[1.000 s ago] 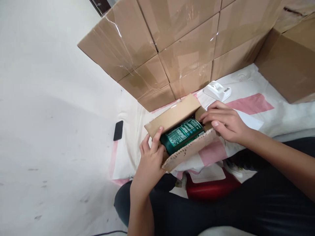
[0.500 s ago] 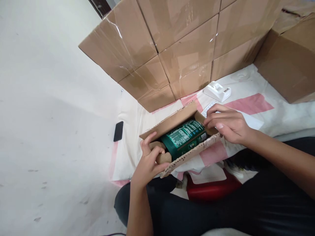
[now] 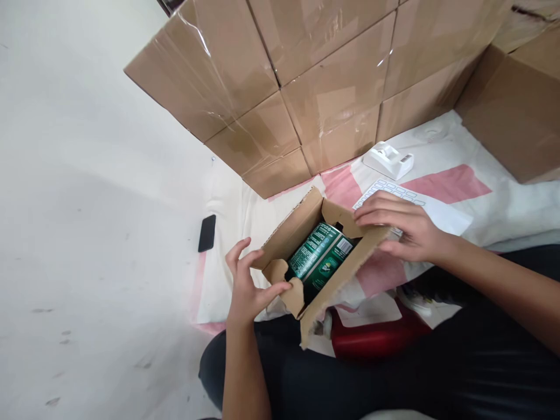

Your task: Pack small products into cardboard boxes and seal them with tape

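Note:
A small open cardboard box (image 3: 345, 279) is tilted in front of me, its long flaps spread. Inside lies a green printed container (image 3: 321, 254), with a barcode and white text on its label. My left hand (image 3: 248, 286) is at the box's left end, fingers stretched apart. Its thumb touches a curved end flap (image 3: 294, 296), and a fingertip is by the far flap. At the opposite end my right hand (image 3: 405, 226) grips the box's edge, fingers over the end flap and thumb lower down on the near flap.
Taped cardboard cartons (image 3: 336, 105) stand stacked behind, with another carton (image 3: 516, 111) at the right. A white tape dispenser (image 3: 389, 160) and a label sheet (image 3: 441, 216) lie on the pink-and-white cloth (image 3: 455, 184). A black phone (image 3: 207, 233) is at the left, a red object (image 3: 380, 335) below.
The box has tilted and its flaps have spread wider, showing more of the green container. My left fingers have come out of the box and opened. My right hand has shifted slightly along the end.

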Demonstrator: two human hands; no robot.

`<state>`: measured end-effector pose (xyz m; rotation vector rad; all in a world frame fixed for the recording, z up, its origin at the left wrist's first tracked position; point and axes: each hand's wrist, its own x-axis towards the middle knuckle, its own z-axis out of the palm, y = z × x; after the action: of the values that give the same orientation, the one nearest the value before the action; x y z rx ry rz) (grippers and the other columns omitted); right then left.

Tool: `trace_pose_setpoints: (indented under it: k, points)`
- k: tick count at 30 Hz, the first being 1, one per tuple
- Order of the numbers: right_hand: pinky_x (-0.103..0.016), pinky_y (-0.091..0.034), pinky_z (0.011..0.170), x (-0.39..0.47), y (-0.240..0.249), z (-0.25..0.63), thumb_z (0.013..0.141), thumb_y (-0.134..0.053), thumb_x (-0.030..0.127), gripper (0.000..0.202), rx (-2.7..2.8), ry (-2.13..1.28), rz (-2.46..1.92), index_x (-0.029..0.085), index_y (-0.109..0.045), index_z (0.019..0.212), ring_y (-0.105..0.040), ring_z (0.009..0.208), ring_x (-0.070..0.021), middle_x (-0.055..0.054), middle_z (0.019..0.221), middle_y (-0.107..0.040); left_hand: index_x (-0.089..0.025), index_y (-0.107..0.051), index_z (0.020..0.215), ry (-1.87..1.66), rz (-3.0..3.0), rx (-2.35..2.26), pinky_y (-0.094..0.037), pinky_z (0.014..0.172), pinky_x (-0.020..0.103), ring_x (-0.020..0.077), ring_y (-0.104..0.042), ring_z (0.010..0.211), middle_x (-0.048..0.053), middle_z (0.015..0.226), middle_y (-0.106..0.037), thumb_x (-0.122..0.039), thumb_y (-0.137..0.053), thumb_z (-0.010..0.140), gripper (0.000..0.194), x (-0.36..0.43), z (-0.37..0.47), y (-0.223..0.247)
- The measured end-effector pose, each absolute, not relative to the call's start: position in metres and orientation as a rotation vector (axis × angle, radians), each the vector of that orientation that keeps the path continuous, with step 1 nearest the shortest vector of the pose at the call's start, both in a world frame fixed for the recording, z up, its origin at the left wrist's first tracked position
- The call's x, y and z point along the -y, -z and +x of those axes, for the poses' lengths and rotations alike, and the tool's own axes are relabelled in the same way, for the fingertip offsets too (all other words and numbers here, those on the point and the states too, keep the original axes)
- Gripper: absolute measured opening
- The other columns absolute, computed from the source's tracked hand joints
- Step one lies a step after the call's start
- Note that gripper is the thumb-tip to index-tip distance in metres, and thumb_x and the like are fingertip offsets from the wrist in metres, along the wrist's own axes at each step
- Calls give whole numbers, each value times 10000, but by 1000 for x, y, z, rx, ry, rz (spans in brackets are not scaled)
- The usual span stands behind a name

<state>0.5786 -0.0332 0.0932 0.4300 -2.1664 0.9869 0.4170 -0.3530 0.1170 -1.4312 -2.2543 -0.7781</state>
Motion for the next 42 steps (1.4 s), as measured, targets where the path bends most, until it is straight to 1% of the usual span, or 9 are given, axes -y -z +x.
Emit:
trace_pose_setpoints:
  k: [3,5,9,11,16,21,28,33,42]
  points:
    - [-441,-530,854,37,-95,579,885,-685,419,293,2175,-956,303,252,-672,1126,-639,986,-270,-109,1096,-681,-300,-159,1532,898,-1478,2287,-449,1076,545,346,-430,1367,204,1523,-299,-635,-810,687,1118,352,414,-111]
    - [-446,-535,889,39,-97,579,867,-702,387,315,2204,-966,271,259,-662,1152,-636,1030,-279,-108,1129,-669,-331,-100,1561,1017,-1494,2230,-458,1064,540,329,-480,1328,201,1560,-286,-538,-841,705,1150,353,413,-108]
    - [-469,-524,971,43,-93,574,817,-754,415,435,2221,-1083,111,271,-639,1212,-603,1139,-304,-112,1220,-626,-295,-254,1547,1409,-1609,2149,-463,1034,530,263,-646,1112,112,1214,-657,-436,-532,972,654,357,414,-109]
    - [-459,-544,943,49,-87,570,782,-783,422,527,2190,-1211,-54,277,-609,1257,-602,1132,-299,-111,1264,-595,-259,-374,1503,1500,-1732,2187,-470,1005,526,259,-675,1020,84,1028,-721,-449,-361,1023,517,357,415,-115]
    - [-417,-576,859,66,-72,563,795,-734,390,528,2084,-1625,-337,272,-557,1277,-628,1056,-256,-90,1238,-601,-269,-577,1339,839,-1940,2432,-469,976,475,278,-600,1115,97,1168,-676,-471,-554,943,445,341,441,-143]
    - [-403,-578,797,63,-82,572,736,-773,413,517,2158,-1595,-418,233,-590,1185,-644,982,-248,-97,1205,-631,-233,-427,1505,248,-1729,2574,-420,1062,536,359,-462,1295,123,1491,-510,-454,-670,874,711,321,493,-148]
    - [-483,-531,878,-27,-101,594,844,-642,462,330,2060,-1169,-836,210,-654,1056,-641,993,-288,-114,1136,-677,-307,-336,1564,240,-1679,2474,-427,1062,533,337,-444,1300,34,1589,-429,-246,-555,943,661,313,466,-122]
    - [-422,-510,867,-89,-97,584,862,-602,450,292,2070,-1326,-1116,199,-666,998,-616,1024,-286,-115,1127,-674,-355,-307,1574,328,-1717,2428,-394,1093,567,344,-448,1327,29,1580,-442,-230,-555,938,694,308,449,-116]
    - [-285,-357,547,-129,-59,531,844,-617,270,124,1917,-1605,-1430,151,-595,870,-450,549,-129,-24,658,-508,-327,-228,1599,207,-1725,2395,-381,1089,554,331,-416,1351,48,1594,-421,-213,-524,961,712,310,454,-114]
